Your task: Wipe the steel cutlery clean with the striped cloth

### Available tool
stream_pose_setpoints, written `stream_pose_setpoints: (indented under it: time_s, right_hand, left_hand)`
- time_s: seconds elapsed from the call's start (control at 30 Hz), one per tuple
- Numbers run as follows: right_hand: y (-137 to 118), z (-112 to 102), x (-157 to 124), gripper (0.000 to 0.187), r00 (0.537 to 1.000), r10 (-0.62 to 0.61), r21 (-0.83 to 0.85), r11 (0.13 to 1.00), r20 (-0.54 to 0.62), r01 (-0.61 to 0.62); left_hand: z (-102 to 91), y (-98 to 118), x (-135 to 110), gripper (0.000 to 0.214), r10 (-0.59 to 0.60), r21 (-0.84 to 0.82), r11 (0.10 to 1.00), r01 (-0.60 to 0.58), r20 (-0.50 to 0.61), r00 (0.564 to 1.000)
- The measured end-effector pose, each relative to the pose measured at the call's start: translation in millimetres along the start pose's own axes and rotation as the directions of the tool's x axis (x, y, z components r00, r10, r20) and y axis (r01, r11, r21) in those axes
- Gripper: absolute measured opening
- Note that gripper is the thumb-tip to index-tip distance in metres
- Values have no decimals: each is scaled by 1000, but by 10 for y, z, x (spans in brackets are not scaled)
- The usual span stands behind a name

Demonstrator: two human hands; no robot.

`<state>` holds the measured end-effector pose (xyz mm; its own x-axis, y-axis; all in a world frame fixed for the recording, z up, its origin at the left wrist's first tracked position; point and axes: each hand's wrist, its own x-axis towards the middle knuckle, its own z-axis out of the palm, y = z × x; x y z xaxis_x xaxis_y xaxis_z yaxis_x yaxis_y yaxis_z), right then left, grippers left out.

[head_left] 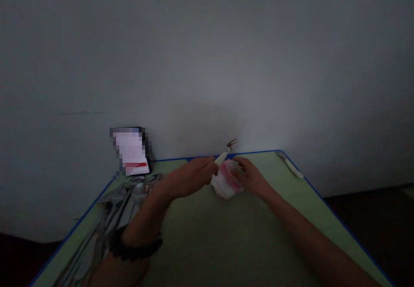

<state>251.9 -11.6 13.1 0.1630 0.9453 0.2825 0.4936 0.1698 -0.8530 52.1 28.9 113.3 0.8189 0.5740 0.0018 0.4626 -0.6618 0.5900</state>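
My left hand [195, 176] is closed around the white handle of a fork [221, 159], whose metal tines point up and away to the right near the wall. A white and pink cloth [226, 185] hangs bunched just below the fork. The fingers of my right hand [251, 175] are bent and pressed on the cloth's right side, apart from the fork's tines. Part of the cloth lies behind those fingers. A black bracelet [134, 249] circles my left wrist.
Several metal spoons and other cutlery [108, 218] lie heaped along the left side of the green table [246, 244]. A phone or tablet [132, 149], partly blurred, leans on the wall [207, 62]. At the far right corner rests a white-handled utensil [293, 168].
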Motion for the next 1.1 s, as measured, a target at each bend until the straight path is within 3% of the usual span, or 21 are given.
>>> stream_pose_setpoints:
  time_s: [0.07,0.13,0.23,0.4,0.53,0.6,0.67,0.8,0.97,1.1]
  right_hand:
    - [-33,-64,-89,41,999,30,38,999,-38,-29]
    - [-101,-129,-172,38,997,69,140,987,36,-73]
    - [-153,-196,-301,39,989,122,259,956,83,-140]
    - [-4,-422,-523,31,983,186,292,939,10,-181]
    - [168,-856,-620,32,964,267,314,916,-10,-250]
    - [265,-1116,-619,36,959,273,177,951,-82,-255]
    - [378,-1359,-584,36,964,171,-94,977,-203,-193]
    - [629,-1656,-435,39,957,87,-513,828,-278,-225]
    - [881,-1618,-265,40,923,62,-705,628,-379,-331]
    - [1042,-1527,-223,38,922,-7,-736,605,-387,-305]
  left_hand:
    - [148,53,70,34,20,86,996,-21,12,1000]
    - [336,121,129,35,27,171,985,-23,-17,999]
    - [688,267,194,41,-71,428,898,103,-91,993]
    - [1212,508,272,42,-19,454,890,53,-79,997]
    - [1395,589,405,30,139,400,910,-112,-39,990]
    - [1450,606,530,27,171,390,910,-143,-36,985]
    - [1514,615,692,22,183,386,910,-150,-51,982]
    - [1683,609,1027,16,184,375,918,-132,-108,977]
    - [1812,554,1199,15,160,342,935,-92,-178,971]
    - [1800,468,1182,9,158,298,949,-99,-183,970]
